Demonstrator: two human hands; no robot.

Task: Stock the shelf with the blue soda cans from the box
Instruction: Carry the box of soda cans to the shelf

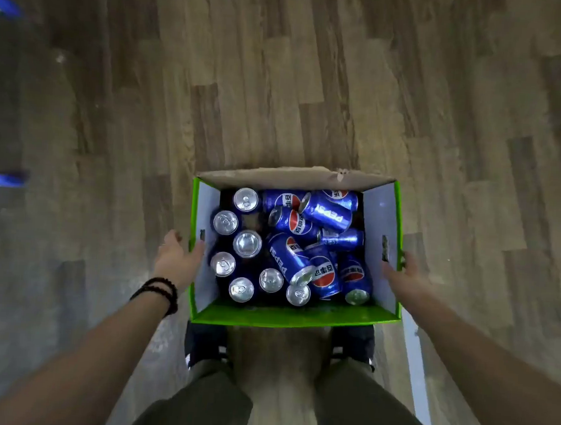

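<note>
- Wooden plank floor is carrying everything in view; no shelf is showing here, though blurred blue shapes are sitting at the left edge of the picture.
- Green-rimmed cardboard box is sitting open on the floor just ahead of the person's dark shoes, close enough to be lifted straight up.
- Left hand is pressing flat against the box's left wall, fingers apart and relaxed, near the handle slot; a beaded bracelet is circling the wrist.
- Right hand is mirroring it on the right wall, fingers spread by the slot, probably squaring up for a two-handed lift.
- Blue soda cans are filling the box: upright ones toward its left wall, tumbled ones piling toward its right.
</note>
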